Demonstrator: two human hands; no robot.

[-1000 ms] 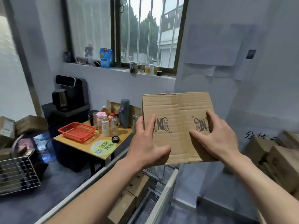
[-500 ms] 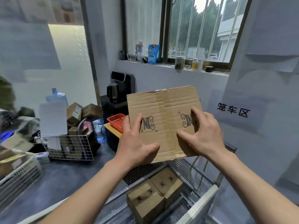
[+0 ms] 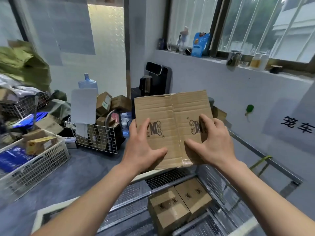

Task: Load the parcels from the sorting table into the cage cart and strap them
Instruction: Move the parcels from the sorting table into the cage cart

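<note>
- Parcel (image 3: 172,126) of brown cardboard sits in mid-air at the centre of the frame, its broad taped face tilted toward the camera, with a printed logo on each half of that face.
- Left hand (image 3: 143,149) holds the parcel's left part: the thumb stretches across the near face toward the tape seam and the fingers reach up along the left edge, spread a little.
- Right hand (image 3: 213,143) holds the right part, its fingers bent with the tips on the right-hand logo and the thumb pointing in toward the seam; whether either palm supports the underside cannot be told.
- Cage cart (image 3: 265,160) lies directly below the parcel, its metal rails and wire mesh filling the lower centre and lower right of the frame.
- Two parcels (image 3: 192,196) of the same cardboard stand side by side and touching on the cart floor, below the held one.
- Strap (image 3: 259,161), yellow-green, hangs over the cart's far rail at the right.
- Wire basket (image 3: 98,140) stands on the grey floor left of centre, with small boxes piled behind it and a white sheet leaning on it.
- White plastic crate (image 3: 39,166) at the lower left holds a yellow box and blue packets.
- Water bottle (image 3: 87,82) rises behind the white sheet.
- Black dispenser (image 3: 156,79) stands against the wall above the parcel.
- Blue pouch (image 3: 199,44) and several jars line the windowsill at the upper right.
- Black characters (image 3: 296,125) are printed on the wall at the right edge.
</note>
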